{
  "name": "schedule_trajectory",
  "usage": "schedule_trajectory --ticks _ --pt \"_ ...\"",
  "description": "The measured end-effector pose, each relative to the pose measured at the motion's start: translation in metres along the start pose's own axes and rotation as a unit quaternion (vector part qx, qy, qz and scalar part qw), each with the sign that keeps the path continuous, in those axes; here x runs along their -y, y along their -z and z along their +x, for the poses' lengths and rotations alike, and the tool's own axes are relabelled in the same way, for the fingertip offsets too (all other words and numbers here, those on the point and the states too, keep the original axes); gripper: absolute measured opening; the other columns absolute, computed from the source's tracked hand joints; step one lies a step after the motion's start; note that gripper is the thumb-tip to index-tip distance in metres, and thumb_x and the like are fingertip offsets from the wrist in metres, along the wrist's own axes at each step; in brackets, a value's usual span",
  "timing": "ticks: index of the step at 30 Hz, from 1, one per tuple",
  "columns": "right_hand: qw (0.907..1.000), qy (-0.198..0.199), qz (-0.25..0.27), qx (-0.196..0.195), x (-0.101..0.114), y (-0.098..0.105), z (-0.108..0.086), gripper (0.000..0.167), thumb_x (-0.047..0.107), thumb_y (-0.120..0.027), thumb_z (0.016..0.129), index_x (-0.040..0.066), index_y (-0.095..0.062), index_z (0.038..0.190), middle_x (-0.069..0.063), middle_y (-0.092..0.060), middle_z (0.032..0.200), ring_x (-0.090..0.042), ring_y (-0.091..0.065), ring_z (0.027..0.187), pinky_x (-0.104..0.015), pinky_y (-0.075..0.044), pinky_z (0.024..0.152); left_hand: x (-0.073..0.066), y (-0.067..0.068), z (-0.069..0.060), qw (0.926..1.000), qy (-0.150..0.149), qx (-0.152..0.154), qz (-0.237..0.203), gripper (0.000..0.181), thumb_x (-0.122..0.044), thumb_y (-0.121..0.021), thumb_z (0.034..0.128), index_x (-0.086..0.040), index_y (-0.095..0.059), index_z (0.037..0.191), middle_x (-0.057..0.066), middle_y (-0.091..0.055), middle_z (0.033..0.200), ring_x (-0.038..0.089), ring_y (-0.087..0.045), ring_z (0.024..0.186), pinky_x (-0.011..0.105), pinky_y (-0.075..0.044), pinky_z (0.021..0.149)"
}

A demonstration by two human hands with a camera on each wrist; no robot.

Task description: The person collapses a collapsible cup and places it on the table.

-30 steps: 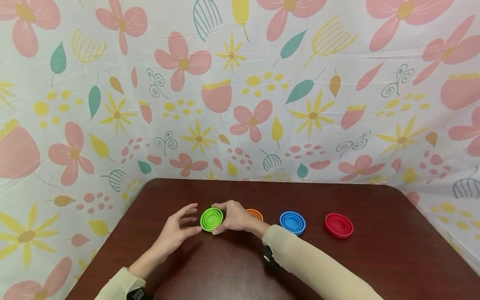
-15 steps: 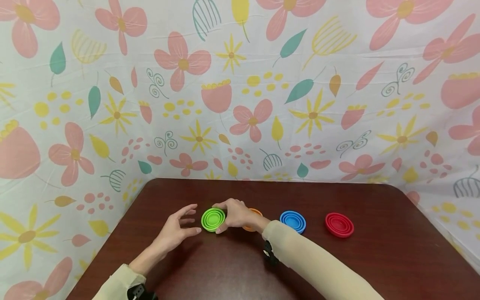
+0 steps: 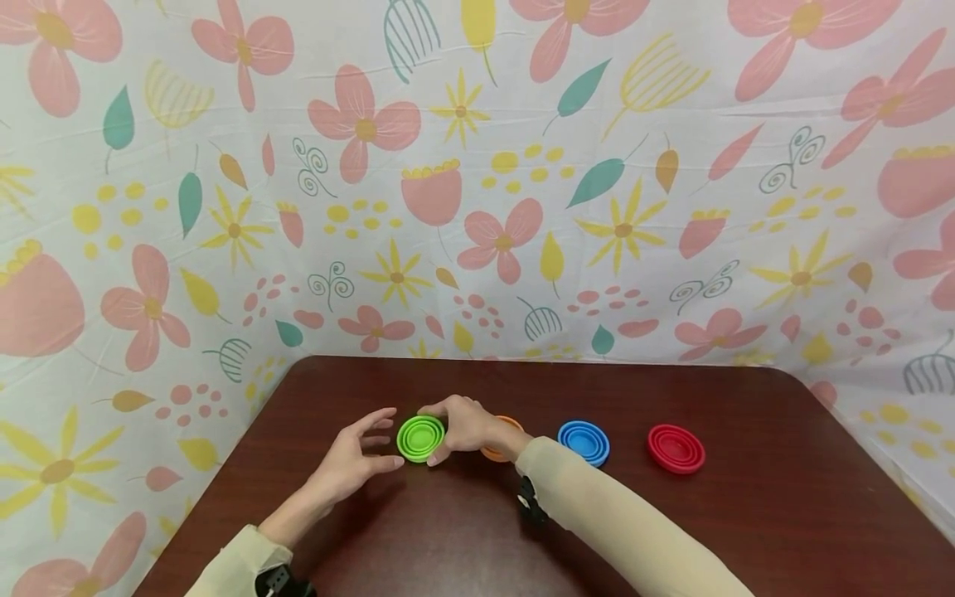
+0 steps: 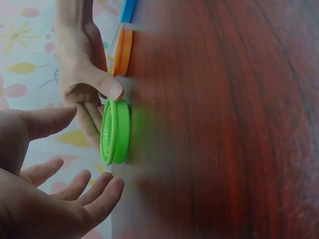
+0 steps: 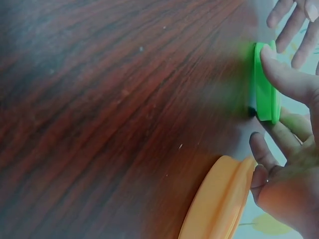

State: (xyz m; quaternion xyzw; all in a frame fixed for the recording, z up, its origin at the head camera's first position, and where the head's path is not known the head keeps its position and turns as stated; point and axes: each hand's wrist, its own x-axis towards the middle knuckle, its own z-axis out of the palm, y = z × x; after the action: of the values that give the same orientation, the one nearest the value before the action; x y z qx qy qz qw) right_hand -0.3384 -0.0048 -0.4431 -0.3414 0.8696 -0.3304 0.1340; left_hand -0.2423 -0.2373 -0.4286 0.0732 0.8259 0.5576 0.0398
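Note:
A green collapsible cup (image 3: 420, 439), folded flat into concentric rings, is at the left of the row on the table. My right hand (image 3: 464, 424) grips its right side between thumb and fingers; in the right wrist view the thumb (image 5: 286, 79) lies along the cup's near edge. My left hand (image 3: 351, 456) stands just left of the cup, fingers spread and apart from it. The left wrist view shows the green cup (image 4: 115, 132) between both hands. Behind my right hand, an orange collapsible cup (image 3: 498, 452) is partly hidden.
To the right lie a blue collapsible cup (image 3: 584, 443) and a red one (image 3: 676, 448), both folded flat on the dark wooden table (image 3: 462, 531). A flower-patterned cloth (image 3: 477, 166) hangs behind the table's far edge.
The green cup shifts slightly right, then back left, in my right hand. My left hand moves a touch to the right. The other cups stay put.

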Motion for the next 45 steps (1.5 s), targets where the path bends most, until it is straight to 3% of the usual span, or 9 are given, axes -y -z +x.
schedule_trajectory --ticks 9,16,20,24,28,34,37,40,45 --pt "0.9999 0.004 -0.014 -0.002 -0.002 0.002 0.002 0.079 0.022 -0.101 0.07 0.008 -0.068 0.141 -0.001 -0.069 0.136 -0.023 -0.06 0.128 -0.043 -0.049 0.107 0.0 -0.003 0.0 1.0 0.001 0.003 -0.001 0.075 0.0 -0.086 0.0845 -0.004 -0.053 0.152 0.026 -0.053 0.146 0.044 -0.059 0.127 0.046 -0.059 0.094" --pt "0.9998 0.009 0.01 0.011 -0.004 0.005 0.003 0.081 0.014 -0.101 0.069 0.003 -0.066 0.142 -0.006 -0.067 0.141 -0.021 -0.063 0.126 -0.034 -0.053 0.102 0.001 -0.004 0.001 1.0 0.004 0.003 -0.002 0.076 0.002 -0.086 0.0839 -0.004 -0.053 0.153 0.026 -0.053 0.145 0.044 -0.059 0.127 0.045 -0.059 0.093" --pt "0.9996 0.008 0.023 0.014 -0.005 0.009 0.0 0.081 0.011 -0.1 0.07 0.003 -0.065 0.143 -0.007 -0.066 0.142 -0.013 -0.067 0.1 -0.026 -0.055 0.085 0.001 -0.004 0.002 1.0 0.005 0.003 0.001 0.077 0.002 -0.086 0.0838 -0.004 -0.053 0.153 0.025 -0.053 0.144 0.043 -0.059 0.126 0.045 -0.059 0.093" --pt "0.9988 0.003 0.047 0.012 -0.008 0.019 -0.009 0.078 0.005 -0.098 0.072 0.002 -0.065 0.143 -0.009 -0.065 0.143 -0.013 -0.051 0.07 -0.025 -0.048 0.064 0.0 -0.006 0.003 1.0 0.001 0.008 0.0 0.077 0.002 -0.086 0.0837 -0.004 -0.053 0.153 0.025 -0.053 0.144 0.043 -0.059 0.126 0.046 -0.058 0.094" --pt "0.9983 0.01 0.057 0.001 -0.008 0.037 -0.027 0.075 0.005 -0.095 0.075 0.005 -0.064 0.144 -0.012 -0.065 0.143 -0.02 -0.051 0.074 -0.028 -0.046 0.063 -0.005 -0.008 0.004 0.9999 -0.008 0.011 -0.008 0.077 0.002 -0.087 0.0834 -0.005 -0.054 0.152 0.025 -0.053 0.145 0.043 -0.059 0.127 0.047 -0.058 0.096" --pt "0.9955 0.045 0.082 -0.013 -0.002 0.061 -0.069 0.074 0.012 -0.094 0.078 0.013 -0.065 0.146 -0.007 -0.066 0.142 -0.034 -0.06 0.104 -0.035 -0.054 0.081 -0.013 -0.01 0.003 0.9994 -0.032 0.008 0.006 0.076 0.002 -0.088 0.0825 -0.008 -0.056 0.151 0.023 -0.056 0.143 0.042 -0.06 0.127 0.052 -0.056 0.099" --pt "0.9934 0.064 0.093 -0.018 0.001 0.067 -0.09 0.073 0.015 -0.094 0.078 0.014 -0.065 0.145 -0.003 -0.068 0.139 -0.036 -0.059 0.109 -0.039 -0.053 0.084 -0.019 -0.012 0.001 0.9981 -0.058 0.009 0.02 0.072 0.001 -0.086 0.0843 -0.008 -0.057 0.15 0.022 -0.058 0.141 0.043 -0.061 0.125 0.054 -0.055 0.1" --pt "0.9916 0.077 0.099 -0.034 0.002 0.07 -0.112 0.073 0.015 -0.095 0.077 0.014 -0.066 0.144 0.0 -0.069 0.137 -0.034 -0.06 0.109 -0.045 -0.053 0.084 -0.028 -0.016 -0.003 0.9966 -0.078 0.018 0.016 0.062 -0.001 -0.082 0.0893 -0.009 -0.059 0.147 0.021 -0.06 0.138 0.044 -0.061 0.124 0.053 -0.055 0.1" --pt "0.9901 0.069 0.103 -0.066 0.0 0.072 -0.148 0.064 0.019 -0.094 0.079 0.018 -0.071 0.139 0.005 -0.073 0.125 -0.031 -0.064 0.102 -0.039 -0.054 0.078 -0.043 -0.026 -0.008 0.9943 -0.093 0.049 0.014 0.029 -0.009 -0.076 0.0973 -0.007 -0.068 0.125 0.017 -0.065 0.122 0.038 -0.065 0.114 0.039 -0.057 0.093"
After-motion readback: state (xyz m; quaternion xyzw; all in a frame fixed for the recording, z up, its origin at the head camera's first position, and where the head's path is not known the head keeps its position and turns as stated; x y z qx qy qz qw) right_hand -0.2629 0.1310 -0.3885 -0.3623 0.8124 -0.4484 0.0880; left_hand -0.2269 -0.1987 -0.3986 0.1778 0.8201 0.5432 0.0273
